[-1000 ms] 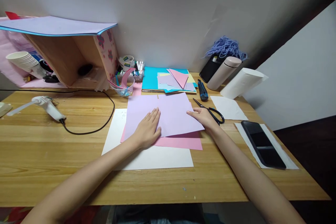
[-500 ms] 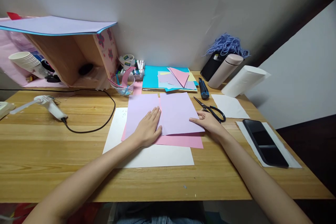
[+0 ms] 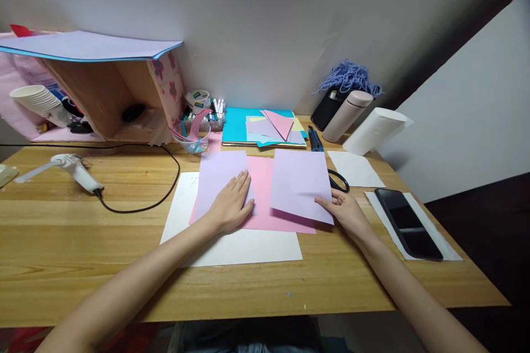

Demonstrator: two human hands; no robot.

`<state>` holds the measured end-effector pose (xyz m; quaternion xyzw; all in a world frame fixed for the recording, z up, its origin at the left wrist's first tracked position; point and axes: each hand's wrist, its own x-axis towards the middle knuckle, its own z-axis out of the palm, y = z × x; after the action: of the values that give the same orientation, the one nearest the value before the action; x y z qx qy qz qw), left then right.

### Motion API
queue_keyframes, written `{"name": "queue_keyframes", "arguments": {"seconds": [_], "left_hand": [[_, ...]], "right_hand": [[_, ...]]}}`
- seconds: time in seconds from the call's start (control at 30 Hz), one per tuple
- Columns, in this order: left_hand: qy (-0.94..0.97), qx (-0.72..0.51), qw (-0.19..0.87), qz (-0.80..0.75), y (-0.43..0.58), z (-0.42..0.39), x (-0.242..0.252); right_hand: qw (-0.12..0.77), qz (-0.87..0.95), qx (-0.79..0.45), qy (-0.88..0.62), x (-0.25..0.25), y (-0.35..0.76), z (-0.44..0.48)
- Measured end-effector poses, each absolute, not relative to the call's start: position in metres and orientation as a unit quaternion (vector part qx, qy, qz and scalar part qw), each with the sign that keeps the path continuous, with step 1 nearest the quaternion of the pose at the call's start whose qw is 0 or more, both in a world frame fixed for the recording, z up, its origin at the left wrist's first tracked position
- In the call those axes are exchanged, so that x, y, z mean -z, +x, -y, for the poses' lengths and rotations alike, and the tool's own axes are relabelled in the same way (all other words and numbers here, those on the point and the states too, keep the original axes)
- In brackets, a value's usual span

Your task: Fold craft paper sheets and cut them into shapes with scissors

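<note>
My left hand (image 3: 232, 204) lies flat, fingers stretched out, on a lavender paper sheet (image 3: 217, 174). Between thumb and fingers, my right hand (image 3: 345, 207) pinches the right edge of a second lavender sheet (image 3: 300, 182), which is lifted and slightly tilted. Beneath both is a pink sheet (image 3: 260, 176), seen in the gap between them. A larger white sheet (image 3: 248, 248) lies under the pink one on the wooden table. Behind my right hand, scissors (image 3: 338, 181) show one black handle; the lifted sheet hides their blades.
At the back lie a blue folder (image 3: 240, 121) with paper scraps and a utility knife (image 3: 315, 139). A plastic cup (image 3: 194, 140) and a glue gun (image 3: 80, 172) with its cord are left. A phone (image 3: 408, 223), a tumbler (image 3: 348, 116) and a paper roll (image 3: 375, 131) stand or lie right.
My right hand has moved right with the second lavender sheet, lifting it away from the first. More pink paper shows between them, and the sheet now covers the scissor blades. My left hand stays put.
</note>
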<state>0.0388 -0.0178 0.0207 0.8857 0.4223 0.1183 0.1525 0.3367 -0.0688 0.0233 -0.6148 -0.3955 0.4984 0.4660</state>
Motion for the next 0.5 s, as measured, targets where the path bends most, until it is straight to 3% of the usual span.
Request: {"name": "queue_keyframes", "arguments": {"seconds": [0.1, 0.2, 0.3, 0.4, 0.5], "left_hand": [[0.871, -0.167, 0.239, -0.396, 0.038, 0.023, -0.032], [0.799, -0.242, 0.419, -0.357, 0.043, 0.031, -0.043], [0.617, -0.354, 0.611, -0.348, 0.050, 0.035, -0.048], [0.439, -0.441, 0.672, -0.401, 0.049, 0.027, -0.046], [0.358, -0.452, 0.693, -0.434, 0.039, 0.014, -0.043]], "right_hand": [[0.533, 0.383, -0.455, -0.602, -0.028, 0.315, 0.068], [0.581, 0.366, -0.435, -0.582, -0.033, 0.276, 0.066], [0.546, 0.394, -0.470, -0.570, -0.033, 0.240, 0.064], [0.515, 0.432, -0.503, -0.544, -0.028, 0.227, 0.052], [0.525, 0.448, -0.478, -0.543, -0.021, 0.236, 0.027]]}}
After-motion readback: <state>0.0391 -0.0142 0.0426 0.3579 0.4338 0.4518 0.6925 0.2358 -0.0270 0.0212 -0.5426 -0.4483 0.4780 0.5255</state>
